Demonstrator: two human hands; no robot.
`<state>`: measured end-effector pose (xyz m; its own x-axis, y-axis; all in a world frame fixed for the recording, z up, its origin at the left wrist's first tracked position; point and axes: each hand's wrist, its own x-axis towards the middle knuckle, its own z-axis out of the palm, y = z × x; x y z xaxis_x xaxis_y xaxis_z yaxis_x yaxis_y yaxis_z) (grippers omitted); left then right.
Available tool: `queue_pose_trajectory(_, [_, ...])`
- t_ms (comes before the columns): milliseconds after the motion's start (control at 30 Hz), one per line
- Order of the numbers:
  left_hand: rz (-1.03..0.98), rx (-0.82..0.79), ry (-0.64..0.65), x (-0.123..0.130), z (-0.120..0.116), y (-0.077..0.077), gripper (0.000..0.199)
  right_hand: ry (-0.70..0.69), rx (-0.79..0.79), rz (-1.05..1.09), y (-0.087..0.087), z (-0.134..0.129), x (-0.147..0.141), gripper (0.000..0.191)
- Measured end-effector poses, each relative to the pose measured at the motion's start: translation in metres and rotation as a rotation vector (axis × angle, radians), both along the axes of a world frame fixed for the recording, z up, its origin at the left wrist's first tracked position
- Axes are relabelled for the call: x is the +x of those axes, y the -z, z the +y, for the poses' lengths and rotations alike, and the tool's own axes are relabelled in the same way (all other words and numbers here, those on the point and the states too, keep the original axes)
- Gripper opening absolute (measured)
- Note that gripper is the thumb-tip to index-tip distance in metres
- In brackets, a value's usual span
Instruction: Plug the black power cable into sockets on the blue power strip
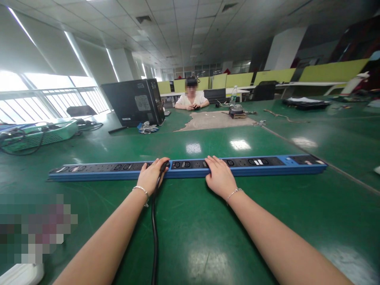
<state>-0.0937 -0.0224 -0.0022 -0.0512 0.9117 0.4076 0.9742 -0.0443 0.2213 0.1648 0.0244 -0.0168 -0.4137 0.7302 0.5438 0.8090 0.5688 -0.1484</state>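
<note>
A long blue power strip [190, 172] with black sockets lies across the green table. A black cable [154, 233] runs from a plug at the strip's middle down toward me. My left hand [152, 174] is closed around the plug end of this cable, its fingertips on the strip's top. My right hand [220, 177] rests on the strip to the right of the middle, fingers over the top face and thumb against the front side, gripping it.
A black computer case [133, 103] stands at the back left beside gloves [147, 128]. Further left is a green basket [44, 134] with cables. A person [192, 97] sits across the table [208, 221]. Brown paper [210, 120] and a bottle [234, 96] are at the back.
</note>
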Motion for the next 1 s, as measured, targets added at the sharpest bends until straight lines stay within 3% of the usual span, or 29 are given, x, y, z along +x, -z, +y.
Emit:
queue_pose_trajectory(333, [-0.095, 0.119, -0.003, 0.0, 0.005, 0.013, 0.029, 0.041, -0.027, 0.002, 0.002, 0.002, 0.001, 0.055])
queue_pose_trajectory(400, [-0.173, 0.164, -0.012, -0.001, 0.004, 0.006, 0.029, 0.042, -0.029, 0.005, 0.002, 0.002, 0.001, 0.055])
queue_pose_trajectory(500, [-0.366, 0.303, -0.087, -0.002, -0.002, -0.016, 0.034, 0.045, -0.029, 0.009, 0.002, 0.002, 0.0, 0.055])
queue_pose_trajectory(567, [-0.387, 0.354, -0.106, 0.0, -0.005, -0.03, 0.037, 0.046, -0.032, 0.012, 0.001, 0.002, 0.0, 0.054])
queue_pose_trajectory(667, [-0.357, 0.233, 0.006, 0.013, -0.007, -0.039, 0.037, 0.045, -0.04, 0.02, 0.001, 0.001, 0.0, 0.053])
queue_pose_trajectory(800, [-0.324, 0.106, 0.174, 0.043, 0.003, -0.035, 0.036, 0.043, -0.04, 0.032, 0.001, 0.001, 0.0, 0.053])
queue_pose_trajectory(1000, [-0.25, -0.021, 0.195, 0.088, 0.024, -0.036, 0.034, 0.029, -0.023, 0.039, 0.002, 0.0, 0.0, 0.053])
